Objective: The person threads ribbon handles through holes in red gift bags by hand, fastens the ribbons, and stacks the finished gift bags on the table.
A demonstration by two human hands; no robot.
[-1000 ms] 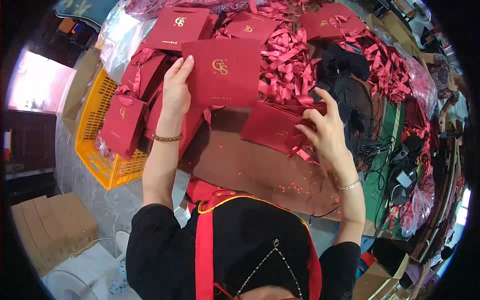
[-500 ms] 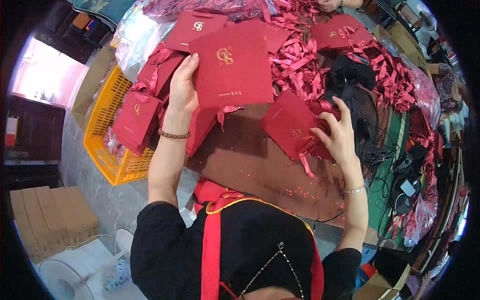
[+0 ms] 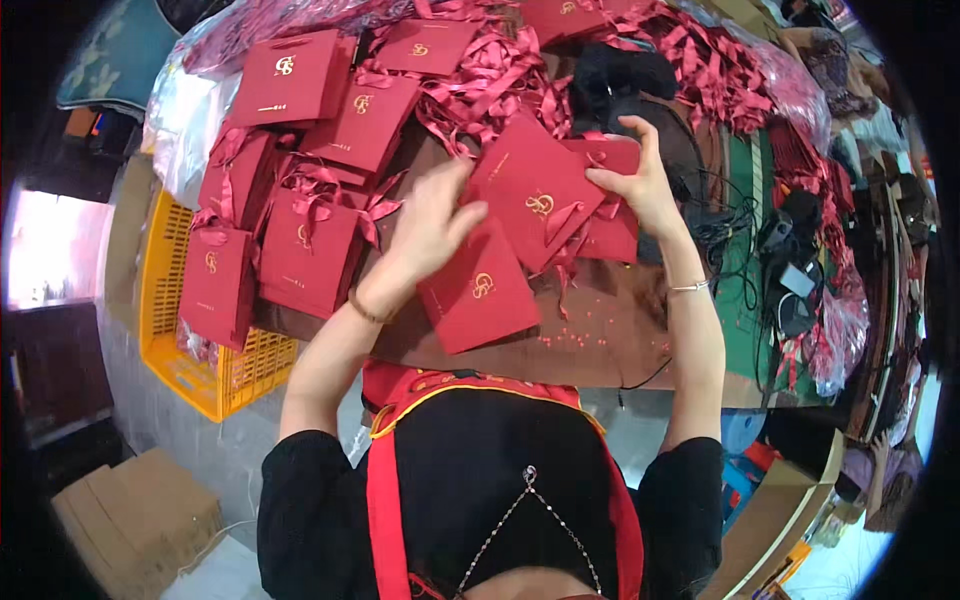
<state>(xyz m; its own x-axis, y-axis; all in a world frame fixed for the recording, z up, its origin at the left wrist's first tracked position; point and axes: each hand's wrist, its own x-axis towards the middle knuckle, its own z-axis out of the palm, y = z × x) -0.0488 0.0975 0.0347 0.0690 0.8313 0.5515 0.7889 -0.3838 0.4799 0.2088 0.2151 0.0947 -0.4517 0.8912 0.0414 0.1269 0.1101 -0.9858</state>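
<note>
Small red paper gift bags with gold emblems lie in front of me. My left hand (image 3: 425,230), slightly blurred, has thumb and fingers apart beside a lower red bag (image 3: 485,295) on the table. Tilted above that one is another red bag (image 3: 540,185) with a ribbon bow. My right hand (image 3: 640,185) is at the right side of this pile. Its thumb and forefinger are spread, the thumb over a red bag (image 3: 612,155) and the other fingers mostly hidden. Neither hand visibly grips a bag.
Upright red bags (image 3: 305,250) with ribbons crowd the left side, next to a yellow plastic crate (image 3: 225,385). Loose pink-red ribbons (image 3: 490,75) heap at the back. Black cables (image 3: 735,235) and a green strip (image 3: 745,300) lie right. Cardboard boxes (image 3: 140,515) stand lower left.
My left hand has let go of the large red bag it held up and come down toward the middle. The right hand stays near the pile. The whole view has shifted.
</note>
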